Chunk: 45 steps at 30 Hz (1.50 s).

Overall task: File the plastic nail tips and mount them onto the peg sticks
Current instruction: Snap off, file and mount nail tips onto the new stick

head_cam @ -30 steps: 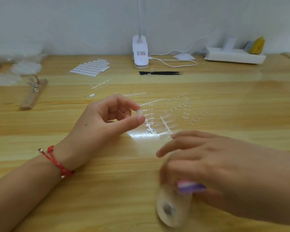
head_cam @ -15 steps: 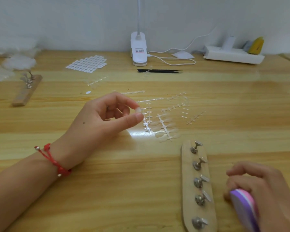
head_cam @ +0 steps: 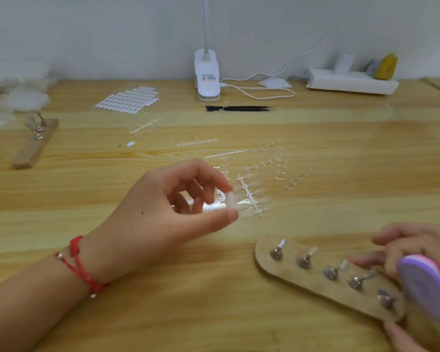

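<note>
Worktop (head_cam: 341,153): pale wood, set against a white wall (head_cam: 87,34).
Left grip (head_cam: 163,214): raised, pinching a clear nail tip (head_cam: 229,200).
Right grip (head_cam: 422,250): clasping a purple nail file (head_cam: 427,288), touching the peg board (head_cam: 315,283).

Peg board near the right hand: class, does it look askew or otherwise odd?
Yes. The peg board lies slanted across the table, its right end under the right hand, which holds a purple nail file.

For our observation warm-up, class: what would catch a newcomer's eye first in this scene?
At centre, the left hand pinches a clear nail tip between thumb and forefinger, a red bracelet on its wrist. At lower right, the right hand grips a purple nail file over the end of a wooden peg board bearing five metal pegs.
</note>
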Available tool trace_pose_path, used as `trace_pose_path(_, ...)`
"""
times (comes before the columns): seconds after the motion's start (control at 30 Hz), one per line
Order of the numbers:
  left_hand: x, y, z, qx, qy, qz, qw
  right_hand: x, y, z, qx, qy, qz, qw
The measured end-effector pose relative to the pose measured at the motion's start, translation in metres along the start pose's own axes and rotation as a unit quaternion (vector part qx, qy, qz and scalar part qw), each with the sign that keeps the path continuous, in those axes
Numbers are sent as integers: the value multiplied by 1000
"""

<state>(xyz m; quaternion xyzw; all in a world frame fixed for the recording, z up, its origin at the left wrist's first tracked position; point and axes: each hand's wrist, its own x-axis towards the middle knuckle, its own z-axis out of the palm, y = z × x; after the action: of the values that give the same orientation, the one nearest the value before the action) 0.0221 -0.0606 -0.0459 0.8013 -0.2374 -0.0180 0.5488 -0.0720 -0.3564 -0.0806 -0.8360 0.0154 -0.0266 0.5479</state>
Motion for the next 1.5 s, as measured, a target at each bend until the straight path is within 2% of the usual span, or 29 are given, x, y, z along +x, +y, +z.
trace_pose_path(0.03,-1,2,2,23,-20,12,999,4,-1,-2,-45,-2,-60,997)
trace_pose_path(0.1,-2,4,3,67,-61,39,995,14,-25,8,-182,-40,-177,966)
trace_pose_path(0.17,-1,4,0,78,-74,45,993,27,-38,18,-254,-77,-230,936)
trace_pose_path(0.37,-1,4,-11,100,-60,25,993,74,-47,29,-188,-161,-257,934)
trace_pose_path(0.57,-3,9,-5,116,-82,20,990,76,-37,36,-128,-139,-281,941)
trace_pose_path(0.93,3,10,1,105,-89,-18,990,79,-29,37,-134,-132,-298,936)
trace_pose_path(1.43,4,7,4,119,-93,-13,988,79,-28,36,-135,-139,-303,933)
trace_pose_path(1.5,5,6,4,119,-96,-15,988,78,-30,36,-98,-143,-296,939)
